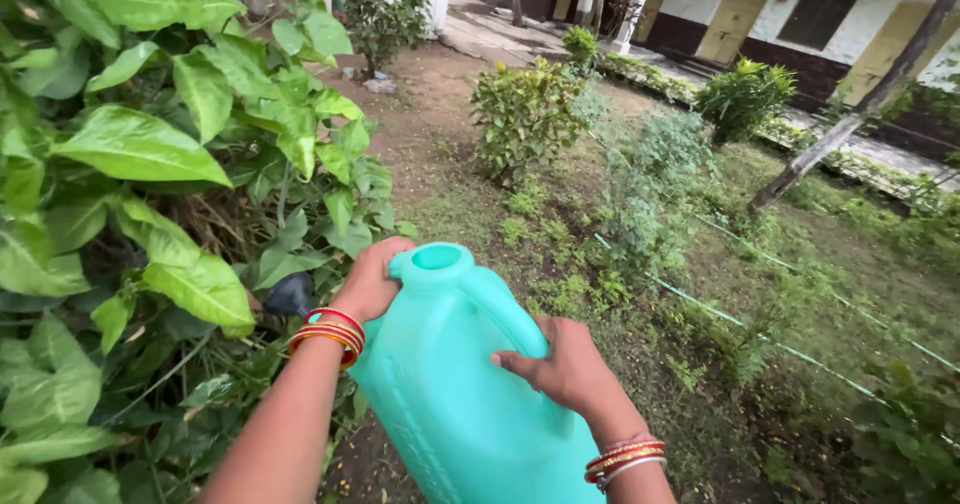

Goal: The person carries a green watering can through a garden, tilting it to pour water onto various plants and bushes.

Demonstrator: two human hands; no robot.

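Turquoise plastic, smooth and slightly glossy — a big jug (455,394) with a round open neck and a moulded handle sits low in the middle of the view, held tilted toward the leafy bush (140,194) on the left. What it holds cannot be seen. The left hand (370,282) is wrapped around its neck just below the opening, fingers closed on it; the right hand (565,369) grips the jug's side by the handle. Red and gold bangles (328,336) ring both wrists. Ahead lie patchy grass (640,294), small shrubs (525,114) and a thin green hose (730,319) — beyond, a white building (800,14) with yellow doors.
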